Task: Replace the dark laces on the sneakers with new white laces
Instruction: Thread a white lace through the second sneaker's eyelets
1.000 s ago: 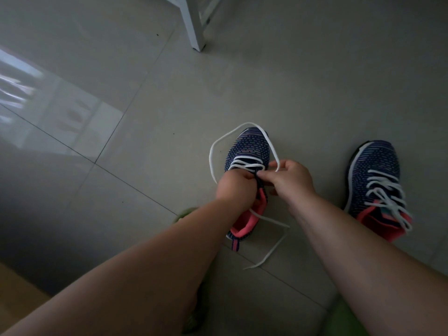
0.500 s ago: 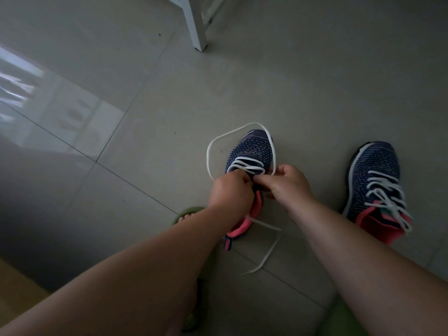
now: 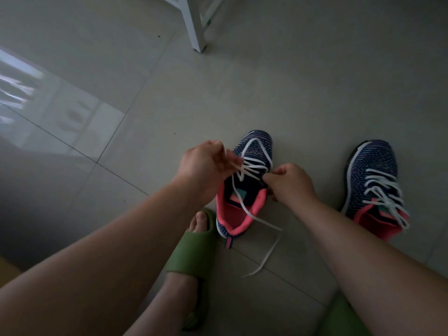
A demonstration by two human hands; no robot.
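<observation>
Item one: a navy knit sneaker [image 3: 254,151] with a pink collar and lining, standing on the tiled floor [image 3: 266,93] near the middle of the view, toe pointing away from the person, mouth open toward the camera. A white lace [image 3: 252,166] crosses its upper eyelets in several rows; one loop of it lies over the toe, and one loose end runs down across the pink lining, over the heel edge and onto the floor, ending just beside the heel. Left hand [image 3: 206,166]: raised at the left side of this sneaker, fingers curled, pinching a run of the white lace between thumb and fingertips; the lace is blurred at the grip. Right hand [image 3: 288,183]: at the right side of the same sneaker, fingers curled in tight against the upper edge by the eyelets; it appears to pinch the sneaker's edge or the lace there, which of the two cannot be told. Item two: a second sneaker [image 3: 373,170] of the same pattern, standing well to the right, apart from both hands, already threaded with white lacing that lies loosely over its tongue and pink collar. Item three: a green slipper [image 3: 194,251] on a bare foot, just left of the first sneaker's heel. Item four: a white furniture leg [image 3: 194,27] on the floor at the top of the view.
</observation>
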